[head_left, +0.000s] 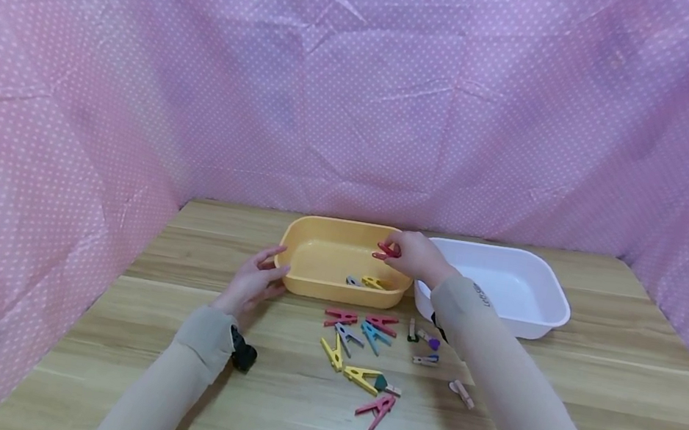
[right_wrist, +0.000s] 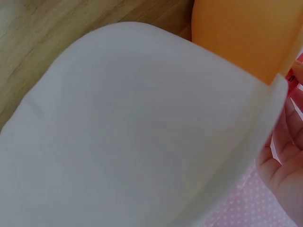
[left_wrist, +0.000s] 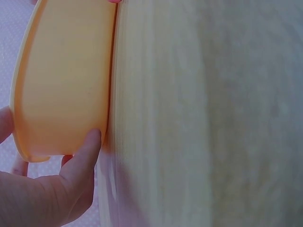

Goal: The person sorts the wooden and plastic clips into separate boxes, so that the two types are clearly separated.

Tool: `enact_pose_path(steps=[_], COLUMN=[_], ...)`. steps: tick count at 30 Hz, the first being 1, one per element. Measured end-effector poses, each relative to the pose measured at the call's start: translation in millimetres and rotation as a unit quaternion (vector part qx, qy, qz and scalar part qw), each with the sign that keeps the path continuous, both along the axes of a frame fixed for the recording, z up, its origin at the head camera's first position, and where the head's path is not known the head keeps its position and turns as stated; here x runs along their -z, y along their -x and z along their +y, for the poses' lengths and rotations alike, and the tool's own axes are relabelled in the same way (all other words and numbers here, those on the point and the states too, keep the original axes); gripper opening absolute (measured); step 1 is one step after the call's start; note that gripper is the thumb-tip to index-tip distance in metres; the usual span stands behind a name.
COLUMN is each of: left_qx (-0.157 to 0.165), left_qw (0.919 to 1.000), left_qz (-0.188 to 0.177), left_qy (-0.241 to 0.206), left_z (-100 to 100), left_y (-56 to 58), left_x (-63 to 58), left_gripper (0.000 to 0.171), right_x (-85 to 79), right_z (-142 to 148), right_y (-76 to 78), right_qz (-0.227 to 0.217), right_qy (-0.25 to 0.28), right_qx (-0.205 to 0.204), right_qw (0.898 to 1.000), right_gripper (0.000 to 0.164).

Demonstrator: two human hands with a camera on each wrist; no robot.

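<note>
Over the right end of a yellow-orange tub (head_left: 313, 288), my right hand (head_left: 420, 256) pinches a red plastic clothespin (head_left: 387, 251). In the right wrist view the red clothespin (right_wrist: 292, 81) shows only partly beside the right hand (right_wrist: 286, 161). My left hand (head_left: 251, 279) touches the tub's left end with spread fingers; the left wrist view shows its fingertips against the tub's outer wall (left_wrist: 66, 85). Inside the tub lie a yellow clothespin (head_left: 376, 283) and a grey one (head_left: 353, 281).
A white tub (head_left: 507, 288) stands right of the orange one, under my right forearm. In front lie several plastic clothespins, including a pink-red one (head_left: 379, 407), a blue one (head_left: 375, 335) and a yellow one (head_left: 362, 377). Several small wooden clothespins (head_left: 461, 394) lie to their right.
</note>
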State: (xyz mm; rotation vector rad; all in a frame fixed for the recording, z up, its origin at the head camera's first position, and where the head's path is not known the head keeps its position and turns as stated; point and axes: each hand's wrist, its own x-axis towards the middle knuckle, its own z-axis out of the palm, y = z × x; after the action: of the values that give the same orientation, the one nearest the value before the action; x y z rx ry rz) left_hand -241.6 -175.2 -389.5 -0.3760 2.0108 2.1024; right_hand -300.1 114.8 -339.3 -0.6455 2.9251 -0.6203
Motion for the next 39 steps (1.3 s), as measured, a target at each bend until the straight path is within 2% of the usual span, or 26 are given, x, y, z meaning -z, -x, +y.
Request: enact_pose_path(steps=[8,18,25,39], left_qx=[0.006,-0.002,0.007,0.006], left_qw=[1.0,1.0,1.0,1.0], left_qz=[0.002,-0.005,0.0,0.0], left_qy=[0.002,-0.005,-0.004,-0.001], left_z=[-0.4,0.8,0.1,1.0], left_y=[-1.4,0.0,0.0,2.0], left_x=[-1.7,-1.1,-0.8,-1.6], left_gripper=[0.055,0.055,0.056,0.055], right_x=[-3.6,-21.2,-27.6,-24.5], right_z=[0.8,11.1,18.4,36.7], right_y=[-3.0,-19.3,-28.4,-61.4], right_qz=[-0.003,0.047,0.052,0.137], right_qy=[-0.022,0.027,0.053,0.028], right_qx=[0.02,-0.012,-0.027,-0.107], right_qw=[1.0,0.998,0.997,0.984], right_gripper=[0.04,0.032,0.031,0.029])
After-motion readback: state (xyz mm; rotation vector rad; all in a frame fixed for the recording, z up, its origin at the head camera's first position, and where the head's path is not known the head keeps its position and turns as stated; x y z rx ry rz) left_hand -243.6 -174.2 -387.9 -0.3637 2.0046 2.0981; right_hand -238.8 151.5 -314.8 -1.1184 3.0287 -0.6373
